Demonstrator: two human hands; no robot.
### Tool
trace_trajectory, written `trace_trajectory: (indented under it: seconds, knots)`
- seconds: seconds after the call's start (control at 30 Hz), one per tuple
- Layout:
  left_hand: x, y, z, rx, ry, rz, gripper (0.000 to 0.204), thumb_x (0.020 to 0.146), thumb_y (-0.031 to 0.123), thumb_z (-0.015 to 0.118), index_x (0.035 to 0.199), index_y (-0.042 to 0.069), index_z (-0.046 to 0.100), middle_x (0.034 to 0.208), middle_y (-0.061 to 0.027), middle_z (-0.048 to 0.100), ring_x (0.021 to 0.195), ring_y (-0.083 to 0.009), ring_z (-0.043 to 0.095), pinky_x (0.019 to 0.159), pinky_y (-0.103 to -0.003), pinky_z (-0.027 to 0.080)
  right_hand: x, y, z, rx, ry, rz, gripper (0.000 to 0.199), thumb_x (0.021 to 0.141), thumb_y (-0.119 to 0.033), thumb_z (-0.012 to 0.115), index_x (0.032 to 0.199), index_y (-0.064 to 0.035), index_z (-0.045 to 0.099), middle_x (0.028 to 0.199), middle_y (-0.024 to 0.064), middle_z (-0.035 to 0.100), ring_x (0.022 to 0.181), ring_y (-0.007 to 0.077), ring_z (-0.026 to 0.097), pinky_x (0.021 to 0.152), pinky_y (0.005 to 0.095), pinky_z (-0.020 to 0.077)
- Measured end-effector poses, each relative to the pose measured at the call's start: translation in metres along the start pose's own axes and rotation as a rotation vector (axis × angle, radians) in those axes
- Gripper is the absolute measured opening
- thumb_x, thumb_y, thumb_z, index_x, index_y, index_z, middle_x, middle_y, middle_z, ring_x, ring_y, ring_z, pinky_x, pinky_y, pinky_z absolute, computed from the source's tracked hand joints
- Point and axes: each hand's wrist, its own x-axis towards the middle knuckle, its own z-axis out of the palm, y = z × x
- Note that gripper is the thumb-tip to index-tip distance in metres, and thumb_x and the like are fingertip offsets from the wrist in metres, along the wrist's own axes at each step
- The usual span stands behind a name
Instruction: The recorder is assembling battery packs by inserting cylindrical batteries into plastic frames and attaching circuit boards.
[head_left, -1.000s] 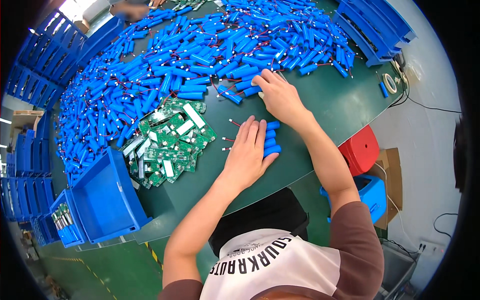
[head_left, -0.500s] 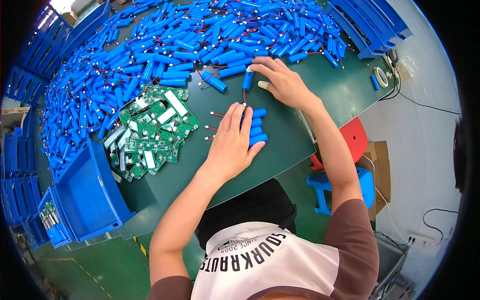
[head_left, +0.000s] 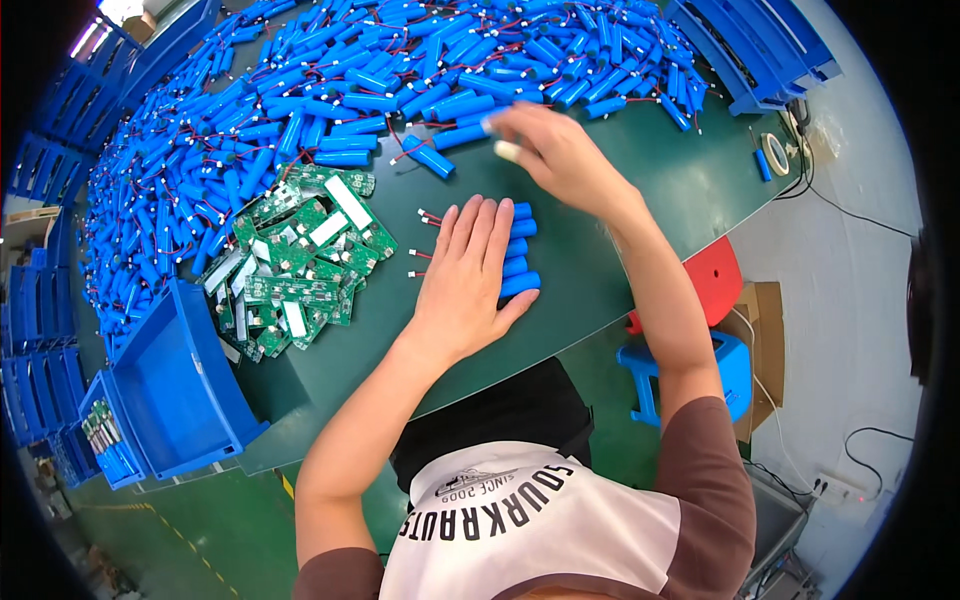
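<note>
Green surface: wide heap of blue cylindrical cells with red leads; pile of green circuit boards beside it. Blue bin at left edge, contents unclear. Row of blue cells under flat, spread left hand. Right hand blurred at heap edge, grip cannot be told.

A brown cardboard box stands on the floor.

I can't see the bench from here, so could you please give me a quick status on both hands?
Left hand flat on row of blue cells. Right hand at the cell pile, grip blurred. Circuit boards alongside, clear.
</note>
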Motion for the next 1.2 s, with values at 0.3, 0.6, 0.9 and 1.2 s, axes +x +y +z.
trace_trajectory:
  seconds: [0.3, 0.6, 0.9, 1.2]
  knots:
    - [-0.002, -0.002, -0.004, -0.038, -0.021, -0.055, 0.088, 0.079, 0.032, 0.081, 0.146, -0.005, 0.039, 0.152, -0.0270, 0.033, 0.144, -0.0459, 0.030, 0.119, -0.053, 0.030, -0.018, 0.008, 0.019, 0.116, 0.020, 0.180, 0.020, 0.092, -0.012, 0.068, 0.108, 0.0000, 0.065, 0.096, 0.0125, 0.062, 0.085, 0.0264, 0.064, 0.076, 0.0372, 0.0514]
    - [0.002, -0.009, -0.002, 0.037, -0.037, -0.017, 0.098, 0.076, 0.045, 0.076, 0.147, -0.009, 0.036, 0.151, -0.0323, 0.032, 0.146, -0.0483, 0.027, 0.122, -0.056, 0.020, 0.032, -0.047, 0.035, 0.111, -0.162, 0.217, 0.033, 0.088, -0.021, 0.073, 0.112, -0.0008, 0.063, 0.102, 0.0154, 0.068, 0.084, 0.0315, 0.067, 0.075, 0.0418, 0.0530]
    - [-0.002, -0.003, -0.004, 0.031, -0.070, -0.068, 0.103, 0.073, 0.044, 0.081, 0.150, -0.005, 0.034, 0.154, -0.0320, 0.027, 0.147, -0.0490, 0.023, 0.120, -0.060, 0.023, 0.006, -0.004, 0.025, 0.426, -0.001, 0.331, 0.020, 0.088, -0.010, 0.067, 0.106, -0.0014, 0.069, 0.087, 0.0117, 0.070, 0.069, 0.0238, 0.064, 0.064, 0.0376, 0.0514]
    - [0.000, -0.009, -0.006, 0.022, -0.028, -0.086, 0.104, 0.070, 0.044, 0.084, 0.151, -0.001, 0.036, 0.158, -0.0324, 0.019, 0.149, -0.0496, 0.020, 0.119, -0.059, 0.024, -0.012, 0.011, 0.036, 0.036, 0.025, 0.122, 0.019, 0.092, -0.013, 0.070, 0.100, 0.0030, 0.067, 0.079, 0.0035, 0.064, 0.062, 0.0136, 0.056, 0.054, 0.0291, 0.0438]
